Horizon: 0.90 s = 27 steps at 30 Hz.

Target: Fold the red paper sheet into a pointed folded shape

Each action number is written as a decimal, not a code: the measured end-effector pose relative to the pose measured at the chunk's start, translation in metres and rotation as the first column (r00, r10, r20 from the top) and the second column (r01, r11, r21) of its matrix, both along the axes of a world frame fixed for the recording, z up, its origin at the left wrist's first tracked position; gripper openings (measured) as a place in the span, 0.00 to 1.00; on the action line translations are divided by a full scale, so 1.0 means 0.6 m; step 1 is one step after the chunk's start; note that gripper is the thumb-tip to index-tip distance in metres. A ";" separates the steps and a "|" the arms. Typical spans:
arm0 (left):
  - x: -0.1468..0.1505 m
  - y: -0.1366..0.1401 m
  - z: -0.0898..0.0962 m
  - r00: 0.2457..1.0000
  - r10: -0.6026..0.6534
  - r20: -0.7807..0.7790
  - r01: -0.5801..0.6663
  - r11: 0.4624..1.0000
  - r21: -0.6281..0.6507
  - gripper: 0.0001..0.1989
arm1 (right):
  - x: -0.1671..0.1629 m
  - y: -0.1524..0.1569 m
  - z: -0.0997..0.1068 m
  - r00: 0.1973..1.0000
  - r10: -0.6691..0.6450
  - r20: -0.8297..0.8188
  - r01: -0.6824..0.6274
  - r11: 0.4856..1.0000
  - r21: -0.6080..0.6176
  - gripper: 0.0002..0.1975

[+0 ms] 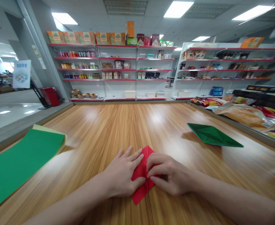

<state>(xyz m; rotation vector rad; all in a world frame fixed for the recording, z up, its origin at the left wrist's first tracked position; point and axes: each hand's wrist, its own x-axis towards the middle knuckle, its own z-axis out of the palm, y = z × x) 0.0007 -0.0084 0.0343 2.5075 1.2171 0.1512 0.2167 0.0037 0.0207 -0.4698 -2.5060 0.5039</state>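
Presently, both bare hands are on a folded piece of red paper (140, 169), which lies on the wood-grain tabletop (106, 128), well apart from the far edge and between the left and right edges. Left hand (124, 173): palm down, fingers spread, lying across the left part of the red paper; some fingertips reach past it over the wood. Right hand (170, 173): fingers curled, tips drawn close to the thumb over the right part of the paper; whether a layer is pinched between them cannot be told. The paper's far and near corners show clear of both hands. Along the left edge of the surface: a green paper sheet (27, 161) above a pale yellow sheet (40, 128), its far end curling up. Near the right edge: a dark green folded paper piece (213, 135), pointed at both ends, apart from the hands. Beyond the right edge: packaged snack bags (241, 114). Beyond the far edge: white shelving (118, 87) carrying orange boxes (87, 37) and bottles (78, 76)
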 end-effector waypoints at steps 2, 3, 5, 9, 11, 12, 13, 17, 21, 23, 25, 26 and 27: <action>-0.001 0.001 -0.001 1.000 0.004 0.007 -0.004 1.000 -0.017 0.35 | 0.001 -0.001 0.002 0.997 0.070 0.022 -0.070 0.997 0.022 0.07; -0.001 0.002 -0.002 1.000 0.004 0.008 -0.004 1.000 -0.019 0.35 | 0.001 -0.001 0.002 0.995 0.092 0.032 -0.093 0.995 0.030 0.08; -0.001 0.002 -0.004 1.000 0.004 0.007 -0.004 1.000 -0.015 0.36 | 0.001 -0.001 0.001 0.992 0.118 0.054 -0.120 0.992 0.038 0.08; 0.000 0.003 -0.007 1.000 0.013 -0.004 -0.013 1.000 -0.007 0.36 | -0.001 0.000 -0.007 0.989 0.134 0.068 -0.138 0.989 0.058 0.10; -0.001 0.004 -0.007 1.000 0.015 -0.008 -0.015 1.000 -0.012 0.36 | 0.000 0.001 -0.012 0.989 0.143 0.047 -0.146 0.988 0.059 0.10; -0.001 0.004 -0.007 1.000 0.013 -0.008 -0.013 1.000 -0.016 0.37 | 0.000 0.001 -0.015 0.988 0.151 0.034 -0.153 0.987 0.056 0.10; -0.001 0.004 -0.007 1.000 0.009 -0.007 -0.010 1.000 -0.019 0.37 | 0.001 0.001 -0.017 0.987 0.161 0.020 -0.162 0.985 0.054 0.11; -0.002 0.005 -0.007 1.000 0.004 0.013 -0.003 1.000 -0.026 0.40 | 0.001 0.001 -0.021 0.979 0.200 -0.025 -0.199 0.979 0.052 0.11; -0.002 0.004 -0.009 1.000 0.007 0.026 -0.006 1.000 -0.029 0.40 | 0.001 -0.001 -0.018 0.976 0.217 -0.015 -0.215 0.975 0.057 0.10; -0.002 0.004 -0.012 0.999 0.007 0.033 -0.007 1.000 -0.019 0.40 | 0.001 -0.002 -0.017 0.977 0.214 0.013 -0.214 0.974 0.073 0.10; -0.003 0.005 -0.015 0.999 0.011 0.039 -0.011 1.000 -0.011 0.40 | 0.001 -0.002 -0.017 0.977 0.211 0.023 -0.212 0.973 0.092 0.10; -0.003 0.005 -0.016 0.999 0.013 0.042 -0.012 1.000 -0.011 0.40 | 0.001 -0.003 -0.018 0.977 0.211 0.020 -0.212 0.972 0.097 0.10; -0.004 0.006 -0.017 0.999 0.013 0.043 -0.013 1.000 -0.012 0.40 | 0.001 -0.003 -0.018 0.977 0.213 0.013 -0.214 0.972 0.100 0.10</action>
